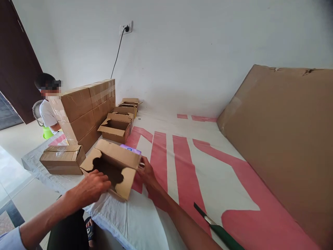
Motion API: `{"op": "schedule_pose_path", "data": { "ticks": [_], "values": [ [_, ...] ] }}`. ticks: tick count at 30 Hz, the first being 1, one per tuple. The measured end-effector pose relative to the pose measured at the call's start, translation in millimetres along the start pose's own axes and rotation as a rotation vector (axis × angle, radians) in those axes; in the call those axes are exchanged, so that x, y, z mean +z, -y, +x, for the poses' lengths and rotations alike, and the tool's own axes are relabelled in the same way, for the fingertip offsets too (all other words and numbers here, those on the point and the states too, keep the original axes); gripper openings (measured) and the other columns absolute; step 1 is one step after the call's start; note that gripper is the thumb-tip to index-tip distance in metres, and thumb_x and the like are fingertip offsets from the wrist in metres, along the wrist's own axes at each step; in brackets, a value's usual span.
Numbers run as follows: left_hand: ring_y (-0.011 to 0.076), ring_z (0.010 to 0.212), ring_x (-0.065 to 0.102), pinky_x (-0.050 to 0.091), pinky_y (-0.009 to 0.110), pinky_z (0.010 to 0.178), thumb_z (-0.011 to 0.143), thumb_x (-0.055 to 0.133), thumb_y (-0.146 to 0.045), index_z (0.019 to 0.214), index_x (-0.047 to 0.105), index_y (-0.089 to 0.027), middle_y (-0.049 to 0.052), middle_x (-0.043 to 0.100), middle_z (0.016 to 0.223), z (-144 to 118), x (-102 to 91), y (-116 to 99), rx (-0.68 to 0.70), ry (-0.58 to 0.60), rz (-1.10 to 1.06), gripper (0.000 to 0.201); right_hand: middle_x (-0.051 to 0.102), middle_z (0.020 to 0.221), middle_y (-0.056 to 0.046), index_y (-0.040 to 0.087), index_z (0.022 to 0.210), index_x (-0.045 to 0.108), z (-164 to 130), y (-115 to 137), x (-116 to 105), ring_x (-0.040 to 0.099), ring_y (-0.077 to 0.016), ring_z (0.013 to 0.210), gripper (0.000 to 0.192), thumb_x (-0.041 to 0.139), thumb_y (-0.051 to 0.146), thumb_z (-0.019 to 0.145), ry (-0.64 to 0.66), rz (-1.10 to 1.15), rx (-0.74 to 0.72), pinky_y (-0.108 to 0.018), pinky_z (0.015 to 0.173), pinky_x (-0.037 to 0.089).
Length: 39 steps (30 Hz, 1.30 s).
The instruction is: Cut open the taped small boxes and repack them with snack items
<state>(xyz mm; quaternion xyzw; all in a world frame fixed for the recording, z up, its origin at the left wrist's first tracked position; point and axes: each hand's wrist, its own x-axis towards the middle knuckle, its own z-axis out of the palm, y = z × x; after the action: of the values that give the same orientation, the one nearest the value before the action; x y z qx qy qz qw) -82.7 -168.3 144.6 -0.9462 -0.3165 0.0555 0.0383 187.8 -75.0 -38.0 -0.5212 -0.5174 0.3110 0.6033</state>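
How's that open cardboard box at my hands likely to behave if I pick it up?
The open cardboard box is probably light for its size, since no contents show in its shaded inside. Its straight edges suggest it should hold its shape fairly well. The loose flaps may bend at their creases if you lift by them.

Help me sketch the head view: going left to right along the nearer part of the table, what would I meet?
Closed taped carton → open carton → right hand → green-handled knife → large cardboard panel.
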Motion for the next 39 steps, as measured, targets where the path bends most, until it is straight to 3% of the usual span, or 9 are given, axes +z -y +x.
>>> {"op": "schedule_pose_path", "data": {
  "ticks": [5,9,12,16,22,29,34,36,39],
  "values": [
    [0.0237,0.088,0.066,0.042,0.037,0.079,0.1,0.057,-0.01,0.088,0.066,-0.019,0.008,0.072,0.093,18,6.1,48,-0.131,-0.013,0.014,0.017,0.08,0.115,-0.007,0.022,0.117,0.07,85,16,61,0.073,-0.0266,0.101,0.052,0.077,0.04,0.069,0.117,0.007,-0.024,-0.044,0.092,0.06],
    [0.0249,0.092,0.068,0.044,0.036,0.083,0.099,0.057,-0.009,0.09,0.068,-0.019,0.008,0.073,0.096,40,10.8,71,-0.185,0.01,-0.028,0.017,0.078,0.123,-0.009,0.023,0.122,0.07,94,17,72,0.069,-0.0302,0.119,0.049,0.072,0.04,0.076,0.094,-0.032,-0.018,-0.05,0.103,0.056],
    [0.0257,0.096,0.069,0.046,0.036,0.088,0.094,0.058,-0.006,0.091,0.069,-0.02,0.008,0.073,0.098,59,16.9,87,-0.229,-0.026,-0.101,0.018,0.074,0.132,-0.012,0.025,0.124,0.07,57,10,44,0.066,-0.0336,0.128,0.048,0.07,0.043,0.079,0.068,-0.076,0.006,-0.055,0.11,0.051],
    [0.0271,0.103,0.069,0.047,0.037,0.095,0.089,0.064,-0.008,0.095,0.071,-0.022,0.009,0.075,0.104,87,23.4,111,-0.299,-0.079,-0.138,0.016,0.07,0.142,-0.01,0.028,0.131,0.068,-15,-4,-25,0.065,-0.0317,0.13,0.049,0.063,0.048,0.087,0.12,-0.229,0.022,-0.054,0.111,0.051],
    [0.0295,0.106,0.069,0.046,0.04,0.099,0.092,0.064,-0.011,0.097,0.073,-0.021,0.012,0.075,0.106,129,22.7,141,-0.417,-0.115,-0.105,0.015,0.075,0.123,-0.012,0.026,0.117,0.074,-88,-26,-115,0.069,-0.0334,0.117,0.041,0.057,0.051,0.09,0.089,-0.498,-0.049,-0.055,0.103,0.055],
    [0.0263,0.109,0.069,0.049,0.039,0.103,0.094,0.067,-0.011,0.102,0.074,-0.018,0.009,0.075,0.105,151,20.0,151,-0.453,-0.116,-0.036,0.012,0.078,0.115,-0.013,0.026,0.107,0.074,-97,-29,-121,0.071,-0.0341,0.11,0.035,0.055,0.05,0.091,-0.009,-0.554,-0.136,-0.057,0.101,0.056],
    [0.0248,0.115,0.068,0.057,0.048,0.103,0.104,0.067,-0.035,0.121,0.071,-0.017,0.01,0.07,0.128,157,20.1,129,-0.502,-0.121,-0.012,0.025,0.079,0.108,-0.013,0.027,0.1,0.073,-96,-36,-123,0.072,-0.0344,0.104,0.032,0.052,0.05,0.091,0.013,-0.586,-0.217,-0.056,0.1,0.055],
    [0.0281,0.12,0.066,0.051,0.045,0.108,0.102,0.066,-0.022,0.116,0.073,-0.01,0.014,0.071,0.124,154,18.8,118,-0.505,-0.128,-0.025,0.02,0.078,0.107,-0.014,0.026,0.099,0.073,-98,-43,-127,0.072,-0.035,0.103,0.034,0.051,0.051,0.092,0.012,-0.604,-0.246,-0.056,0.098,0.055],
    [0.0297,0.128,0.061,0.044,0.041,0.112,0.094,0.07,-0.013,0.118,0.075,-0.015,0.018,0.07,0.129,132,10.5,109,-0.497,-0.138,-0.047,0.024,0.078,0.11,-0.016,0.024,0.101,0.073,-100,-52,-132,0.071,-0.0347,0.103,0.037,0.05,0.052,0.093,0.038,-0.638,-0.258,-0.054,0.096,0.056]
  ]
}}
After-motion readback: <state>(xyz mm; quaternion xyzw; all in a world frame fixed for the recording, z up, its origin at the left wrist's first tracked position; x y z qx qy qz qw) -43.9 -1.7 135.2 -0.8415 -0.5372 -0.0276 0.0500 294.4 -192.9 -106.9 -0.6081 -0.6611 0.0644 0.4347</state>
